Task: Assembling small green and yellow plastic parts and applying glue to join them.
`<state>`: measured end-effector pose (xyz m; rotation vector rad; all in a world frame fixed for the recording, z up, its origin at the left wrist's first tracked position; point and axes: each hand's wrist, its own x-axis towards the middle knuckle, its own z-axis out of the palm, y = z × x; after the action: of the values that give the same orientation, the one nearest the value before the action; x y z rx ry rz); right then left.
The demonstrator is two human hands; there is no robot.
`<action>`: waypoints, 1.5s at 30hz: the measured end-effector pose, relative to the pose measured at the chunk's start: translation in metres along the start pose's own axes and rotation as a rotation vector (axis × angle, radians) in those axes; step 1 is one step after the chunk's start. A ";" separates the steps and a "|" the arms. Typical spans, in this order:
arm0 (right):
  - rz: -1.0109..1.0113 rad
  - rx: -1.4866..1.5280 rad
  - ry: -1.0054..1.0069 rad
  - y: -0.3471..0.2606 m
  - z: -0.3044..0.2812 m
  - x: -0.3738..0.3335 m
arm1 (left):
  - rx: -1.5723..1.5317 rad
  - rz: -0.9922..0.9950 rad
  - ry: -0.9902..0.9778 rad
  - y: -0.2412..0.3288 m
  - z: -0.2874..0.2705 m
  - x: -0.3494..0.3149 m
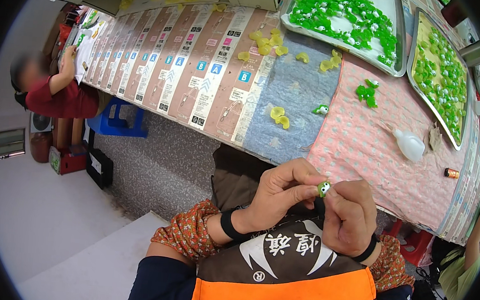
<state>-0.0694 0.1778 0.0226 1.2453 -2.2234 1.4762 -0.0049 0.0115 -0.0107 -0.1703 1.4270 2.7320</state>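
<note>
A small green frog figure [324, 189] with white eyes is pinched between the two hands just above the lap; the left hand [279, 194] is closed on it from the left with thumb and fingertips, and the right hand [349, 215] is curled in from the right with its thumb up against it, so both hands are brought together on the one piece; it's probably held that close to the body so the tiny part can be steadied and looked at, though what exactly is being done to it can't be made out at this size.

The rest is laid out within easy reach on the desk [363, 154], which is covered in patterned cloth; loose yellow pieces [280, 115] and a few green frogs [367, 92] are scattered just beyond the hands; a white squeeze bottle [409, 145] is lying on its side on the pink cloth; two metal trays [401, 55] full of green figures are parked farther back; another person in a red top [66, 101] is seated well off to the left.
</note>
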 end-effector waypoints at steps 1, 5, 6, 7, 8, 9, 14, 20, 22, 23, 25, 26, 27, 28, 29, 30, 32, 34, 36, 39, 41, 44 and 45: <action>0.000 0.000 0.000 0.000 0.000 0.000 | -0.001 0.003 -0.006 0.000 0.000 0.000; -0.008 0.002 -0.001 0.001 0.001 -0.001 | 0.000 0.022 -0.019 -0.002 -0.001 -0.001; -0.009 0.004 -0.002 0.001 0.001 -0.001 | 0.000 0.021 -0.020 -0.002 -0.001 0.000; -0.008 0.003 -0.001 0.001 0.001 -0.001 | 0.015 0.019 -0.024 -0.003 -0.002 0.000; 0.012 -0.001 -0.008 0.001 0.001 -0.001 | 0.031 0.017 -0.029 -0.004 -0.003 0.000; 0.031 -0.004 -0.016 0.001 0.001 -0.001 | 0.032 0.017 -0.030 -0.003 -0.005 0.001; 0.173 0.033 -0.065 -0.002 -0.003 0.010 | 0.133 -0.092 -0.013 0.005 -0.009 0.000; 0.602 0.286 -0.142 -0.007 -0.014 0.024 | 0.333 0.036 0.033 0.013 -0.002 0.004; 0.766 0.411 -0.151 -0.006 -0.016 0.026 | 0.296 0.002 0.029 0.013 -0.001 0.003; 0.847 0.519 -0.154 -0.004 -0.017 0.027 | 0.257 -0.032 0.026 0.013 -0.001 0.003; 0.927 0.629 -0.156 -0.001 -0.017 0.028 | 0.188 -0.065 0.038 0.013 -0.001 0.003; 0.897 0.619 -0.161 -0.001 -0.016 0.029 | 0.119 -0.097 0.053 0.013 -0.001 0.003; 0.869 0.610 -0.165 -0.001 -0.015 0.029 | 0.120 -0.098 0.053 0.012 -0.001 0.003; 0.870 0.611 -0.164 0.000 -0.015 0.028 | 0.077 -0.117 0.063 0.012 -0.001 0.003; 0.817 0.558 -0.193 0.001 -0.015 0.028 | 0.033 -0.136 0.074 0.011 -0.002 0.004; 0.764 0.502 -0.219 0.001 -0.015 0.027 | 0.034 -0.137 0.073 0.011 -0.001 0.004; 0.710 0.403 -0.191 -0.002 -0.011 0.028 | -0.027 -0.168 0.104 0.012 0.000 0.005; 0.655 0.303 -0.162 -0.002 -0.010 0.028 | -0.033 -0.185 0.101 0.015 0.003 0.006; 0.631 0.252 -0.217 -0.001 -0.011 0.028 | -0.040 -0.203 0.099 0.015 0.003 0.006; 0.597 0.258 -0.184 0.002 -0.007 0.026 | -0.045 -0.211 0.075 0.014 0.002 0.006; 0.598 0.263 -0.195 0.002 -0.008 0.025 | -0.011 -0.220 0.083 0.016 0.003 0.006; 0.625 0.291 -0.210 0.005 -0.009 0.025 | -0.031 -0.232 0.080 0.017 0.001 0.007; 0.646 0.318 -0.212 0.005 -0.009 0.024 | -0.031 -0.234 0.080 0.017 0.000 0.007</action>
<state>-0.0910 0.1731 0.0374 0.8073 -2.7854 2.0698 -0.0135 0.0016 0.0021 -0.4239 1.2911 2.5828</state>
